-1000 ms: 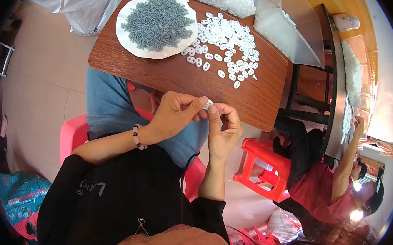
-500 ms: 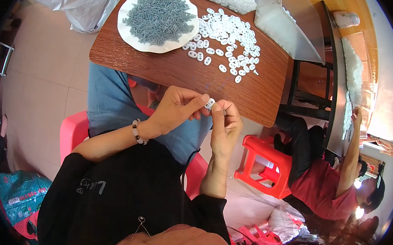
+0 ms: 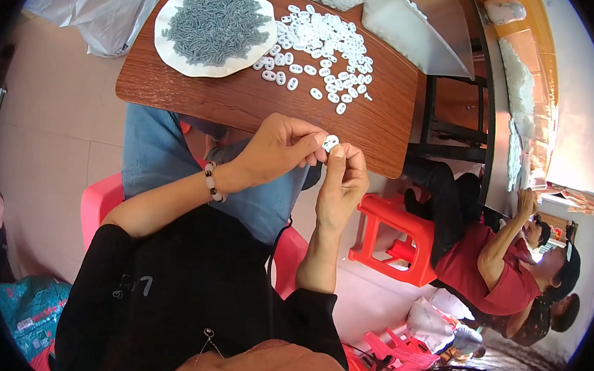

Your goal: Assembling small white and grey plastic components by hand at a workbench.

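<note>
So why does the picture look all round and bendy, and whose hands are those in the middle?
The camera sits on a person's head and looks down, and its wide lens bends straight edges. The two hands belong to that person. The left hand and the right hand meet above the lap, pinching one small white oval piece between the fingertips. In front is a brown wooden table. On it lies a white plate heaped with little grey parts, and beside that a scatter of more white oval pieces. To the right, another person in a red shirt sits near a red stool.
</note>
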Action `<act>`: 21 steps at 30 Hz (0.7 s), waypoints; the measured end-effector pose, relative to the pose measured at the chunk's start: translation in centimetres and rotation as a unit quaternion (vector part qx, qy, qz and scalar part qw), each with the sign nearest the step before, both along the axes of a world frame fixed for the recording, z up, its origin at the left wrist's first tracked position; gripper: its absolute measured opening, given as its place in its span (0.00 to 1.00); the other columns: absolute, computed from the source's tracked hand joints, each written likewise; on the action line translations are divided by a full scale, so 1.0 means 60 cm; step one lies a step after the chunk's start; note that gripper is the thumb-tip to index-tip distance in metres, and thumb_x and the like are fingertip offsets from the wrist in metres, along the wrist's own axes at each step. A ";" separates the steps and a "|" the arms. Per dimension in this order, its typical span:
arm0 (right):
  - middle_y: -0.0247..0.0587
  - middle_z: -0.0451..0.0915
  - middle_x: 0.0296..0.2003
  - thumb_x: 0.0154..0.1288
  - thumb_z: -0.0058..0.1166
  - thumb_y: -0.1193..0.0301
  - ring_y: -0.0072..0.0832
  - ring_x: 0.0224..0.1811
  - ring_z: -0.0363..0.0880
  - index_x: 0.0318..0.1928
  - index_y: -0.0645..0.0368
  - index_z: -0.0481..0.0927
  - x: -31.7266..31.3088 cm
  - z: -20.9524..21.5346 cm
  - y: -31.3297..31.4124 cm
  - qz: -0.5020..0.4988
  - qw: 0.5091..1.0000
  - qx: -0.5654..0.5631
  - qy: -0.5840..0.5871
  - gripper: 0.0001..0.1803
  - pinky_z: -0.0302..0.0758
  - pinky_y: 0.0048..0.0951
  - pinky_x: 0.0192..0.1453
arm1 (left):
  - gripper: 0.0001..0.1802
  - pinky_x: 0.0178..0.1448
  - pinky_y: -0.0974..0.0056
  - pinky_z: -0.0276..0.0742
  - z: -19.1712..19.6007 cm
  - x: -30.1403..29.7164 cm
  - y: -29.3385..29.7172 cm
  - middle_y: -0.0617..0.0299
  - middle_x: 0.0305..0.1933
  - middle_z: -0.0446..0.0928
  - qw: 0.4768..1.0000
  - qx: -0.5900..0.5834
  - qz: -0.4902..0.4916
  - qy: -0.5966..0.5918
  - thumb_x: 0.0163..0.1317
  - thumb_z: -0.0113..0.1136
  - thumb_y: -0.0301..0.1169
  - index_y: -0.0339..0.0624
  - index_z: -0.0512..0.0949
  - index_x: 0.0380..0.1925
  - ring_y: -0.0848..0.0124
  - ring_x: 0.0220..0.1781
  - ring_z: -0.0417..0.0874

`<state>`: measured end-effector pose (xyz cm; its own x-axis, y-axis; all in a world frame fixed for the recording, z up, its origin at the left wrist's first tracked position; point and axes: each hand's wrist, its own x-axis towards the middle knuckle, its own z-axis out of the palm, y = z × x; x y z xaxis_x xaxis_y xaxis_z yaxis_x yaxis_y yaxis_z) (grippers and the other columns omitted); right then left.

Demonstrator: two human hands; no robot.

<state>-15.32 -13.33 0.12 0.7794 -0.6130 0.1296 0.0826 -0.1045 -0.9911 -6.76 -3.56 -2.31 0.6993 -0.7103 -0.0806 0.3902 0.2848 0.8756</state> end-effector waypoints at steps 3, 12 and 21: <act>0.29 0.75 0.31 0.72 0.47 0.72 0.12 0.32 0.67 0.36 0.62 0.75 -0.001 -0.007 -0.007 -0.008 1.000 -0.017 0.012 0.08 0.64 0.16 0.37 | 0.13 0.30 0.75 0.71 0.006 0.010 0.000 0.62 0.27 0.80 0.999 0.011 -0.021 -0.021 0.68 0.55 0.31 0.30 0.82 0.38 0.80 0.27 0.76; 0.26 0.73 0.29 0.72 0.47 0.72 0.10 0.30 0.63 0.35 0.62 0.75 -0.001 -0.027 -0.013 -0.011 0.999 -0.043 0.029 0.08 0.60 0.15 0.33 | 0.13 0.30 0.76 0.71 -0.004 0.018 0.000 0.64 0.26 0.80 0.994 0.072 -0.031 -0.076 0.68 0.55 0.33 0.32 0.81 0.38 0.82 0.26 0.75; 0.26 0.73 0.29 0.72 0.47 0.72 0.11 0.31 0.64 0.34 0.61 0.75 -0.002 -0.025 -0.017 -0.006 0.998 -0.011 0.059 0.08 0.61 0.16 0.36 | 0.12 0.28 0.76 0.71 -0.002 0.024 -0.003 0.64 0.25 0.80 0.994 0.075 -0.044 -0.068 0.67 0.55 0.31 0.32 0.82 0.34 0.82 0.26 0.75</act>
<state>-15.43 -14.33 -1.39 0.7820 -0.6211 0.0512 -0.0358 -0.1268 -0.9913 -5.33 -3.74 -2.41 0.6467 -0.7563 -0.0993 0.2825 0.1166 0.9521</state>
